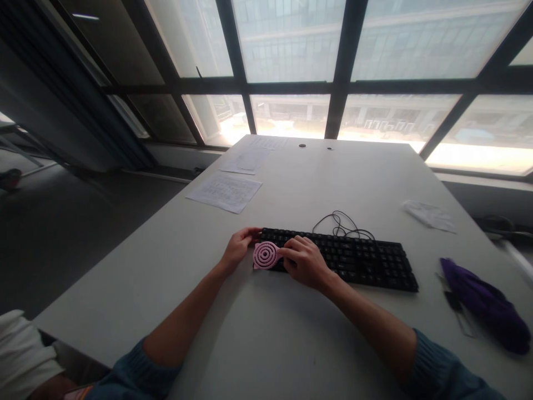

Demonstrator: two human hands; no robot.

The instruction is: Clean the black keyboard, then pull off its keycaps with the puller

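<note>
A black keyboard [358,258] lies across the middle of the white table [258,328], its cable coiled behind it. A pink flat pad with a spiral pattern [265,255] sits at the keyboard's left end. My left hand [239,248] grips the pad's left edge, fingers curled at the keyboard's corner. My right hand [305,261] rests on the left part of the keyboard, its fingers pinching the pad's right edge.
Printed paper sheets [227,191] lie at the back left, with more paper [250,158] behind. A crumpled white wrapper [428,215] is at the right. A purple cloth item [483,303] lies near the right edge. Large windows rise beyond the table's far edge.
</note>
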